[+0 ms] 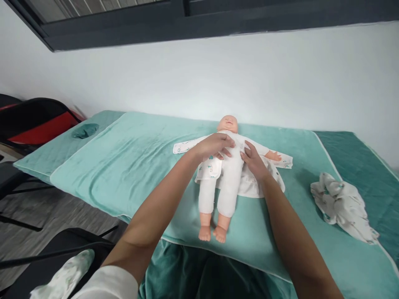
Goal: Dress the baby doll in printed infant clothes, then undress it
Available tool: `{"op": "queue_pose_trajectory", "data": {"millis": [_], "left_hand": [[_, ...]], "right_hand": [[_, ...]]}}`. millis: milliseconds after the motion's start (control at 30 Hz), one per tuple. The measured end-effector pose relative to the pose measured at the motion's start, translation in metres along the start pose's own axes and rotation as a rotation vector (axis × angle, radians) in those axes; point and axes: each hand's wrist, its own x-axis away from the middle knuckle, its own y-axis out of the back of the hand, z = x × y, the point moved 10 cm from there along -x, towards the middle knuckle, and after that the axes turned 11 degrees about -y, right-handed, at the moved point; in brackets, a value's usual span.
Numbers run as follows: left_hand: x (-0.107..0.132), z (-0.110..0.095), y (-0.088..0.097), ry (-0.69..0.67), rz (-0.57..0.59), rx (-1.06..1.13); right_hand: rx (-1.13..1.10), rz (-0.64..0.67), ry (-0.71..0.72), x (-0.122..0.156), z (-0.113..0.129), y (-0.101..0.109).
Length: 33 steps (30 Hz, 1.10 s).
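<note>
A baby doll (229, 189) lies on its back, its head towards the wall and its bare feet towards me. Its body and legs are white. A white printed baby shirt (212, 168) has its sleeves spread to both sides; one front panel lies over the doll's side, and more of the cloth spreads beneath it on the right. My left hand (215, 145) rests over the chest from the left, fingers bent and apart. At the chest's right side, my right hand (254, 162) touches the white cloth, with thumb and forefinger apart; its other fingers are partly hidden.
A green cover (131, 145) spreads over the bed, which stands against a white wall (199, 79). A crumpled printed cloth (343, 205) lies on the right. Black chairs (40, 120) stand at the left, and another printed cloth (67, 274) lies on the nearest seat.
</note>
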Motion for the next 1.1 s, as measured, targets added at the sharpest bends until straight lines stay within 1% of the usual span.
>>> {"op": "queue_pose_trajectory", "data": {"millis": [33,67,100,167,200,233,267,333,400,500,567,600,633,700,733,800,833,900,967,1033,1100], "left_hand": [[0.001,-0.006,-0.003,-0.034,0.003,0.002],[0.001,-0.011,0.0,-0.077,-0.035,-0.021],[-0.001,-0.014,0.007,-0.124,-0.11,-0.07],[-0.004,-0.016,0.028,-0.215,-0.301,-0.244],[-0.006,-0.014,0.036,-0.249,-0.372,-0.354],[-0.01,-0.012,0.04,-0.27,-0.411,-0.465],[-0.015,-0.007,0.041,-0.28,-0.411,-0.564],[-0.028,0.005,0.035,-0.284,-0.338,-0.704],[-0.041,0.011,0.024,-0.296,-0.258,-0.781],[-0.059,0.004,0.005,-0.33,-0.212,-0.885],[-0.073,-0.003,-0.016,-0.349,-0.149,-0.994],[-0.08,-0.005,-0.031,-0.361,-0.083,-1.056],[-0.087,-0.005,-0.048,-0.374,0.007,-1.111],[-0.099,0.001,-0.085,-0.392,0.207,-1.207],[-0.104,0.005,-0.1,-0.404,0.282,-1.248],[-0.113,0.013,-0.125,-0.412,0.372,-1.315],[-0.117,0.017,-0.133,-0.41,0.402,-1.34],[-0.125,0.025,-0.145,-0.387,0.451,-1.381],[-0.132,0.031,-0.148,-0.372,0.485,-1.413],[-0.136,0.031,-0.145,-0.384,0.479,-1.44],[-0.137,0.026,-0.138,-0.417,0.44,-1.459]], "right_hand": [[-0.001,-0.003,0.002,0.0,0.0,0.0],[-0.004,-0.005,0.006,0.001,0.0,0.0],[-0.008,-0.006,0.01,0.001,0.0,0.001],[-0.01,-0.016,0.02,0.002,0.0,0.001],[-0.008,-0.027,0.025,0.002,-0.001,0.002],[-0.002,-0.043,0.029,0.001,-0.001,0.003],[0.003,-0.061,0.033,0.002,-0.001,0.003],[0.006,-0.099,0.058,0.003,0.0,0.003],[0.03,-0.144,0.093,0.007,0.005,0.004],[0.183,-0.219,0.105,0.015,0.014,0.01],[0.341,-0.275,0.081,0.02,0.021,0.021],[0.397,-0.318,0.076,0.022,0.026,0.031],[0.424,-0.374,0.077,0.025,0.032,0.044],[0.382,-0.527,0.087,0.031,0.042,0.08],[0.34,-0.614,0.088,0.035,0.045,0.1],[0.313,-0.764,0.063,0.042,0.045,0.137],[0.348,-0.816,0.038,0.044,0.044,0.153],[0.516,-0.882,-0.031,0.047,0.041,0.178],[0.696,-0.894,-0.131,0.047,0.034,0.196],[0.783,-0.852,-0.233,0.046,0.024,0.206],[0.815,-0.802,-0.277,0.043,0.018,0.203]]}}
